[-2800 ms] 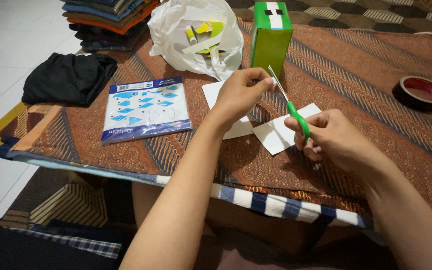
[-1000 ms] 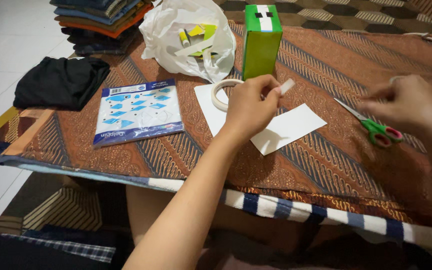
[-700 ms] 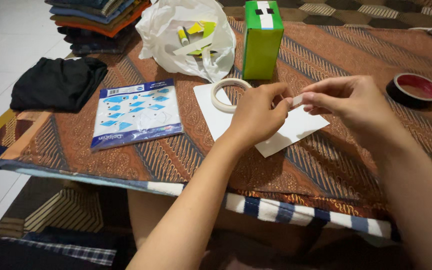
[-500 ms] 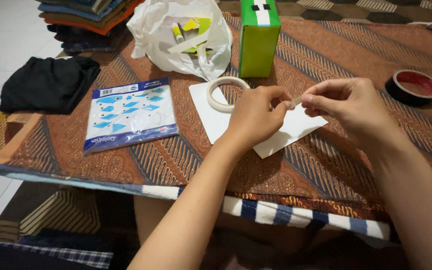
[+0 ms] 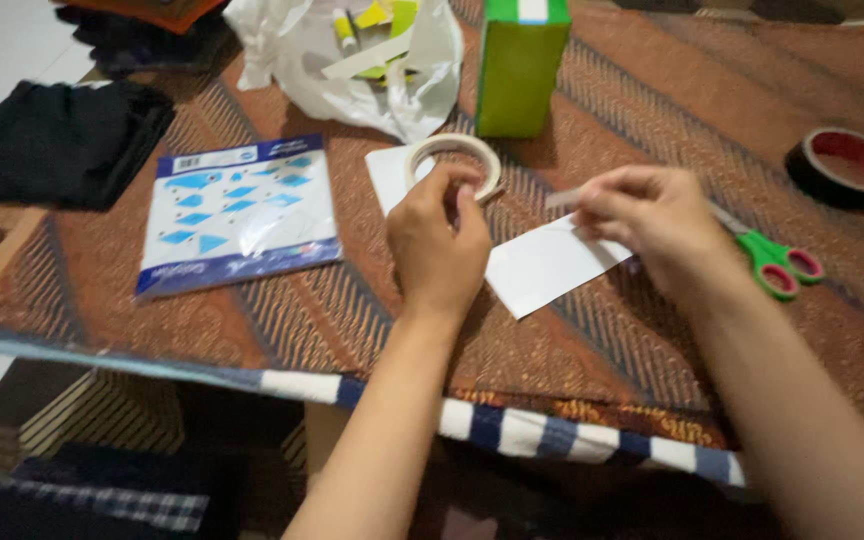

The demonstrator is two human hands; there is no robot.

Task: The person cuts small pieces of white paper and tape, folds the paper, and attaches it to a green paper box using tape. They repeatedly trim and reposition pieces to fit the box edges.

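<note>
While left hand (image 5: 439,240) fingers grip the tape roll (image 5: 452,165), right hand (image 5: 652,225) fingers pinch a tape strip (image 5: 564,198) lying left-right.

Only 1 view — the head camera is looking steeply down, close over the cloth-covered table (image 5: 652,80), both hands filling mid-frame.

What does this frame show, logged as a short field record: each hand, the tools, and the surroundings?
left hand: grips a roll of pale tape
right hand: pinches a short tape strip above the white paper
scissors: green handles, lying on the cloth beside the right hand
surface: patterned brown cloth
also there: green box, white plastic bag, blue-edged paper pack, dark tape roll, black folded cloth
</note>
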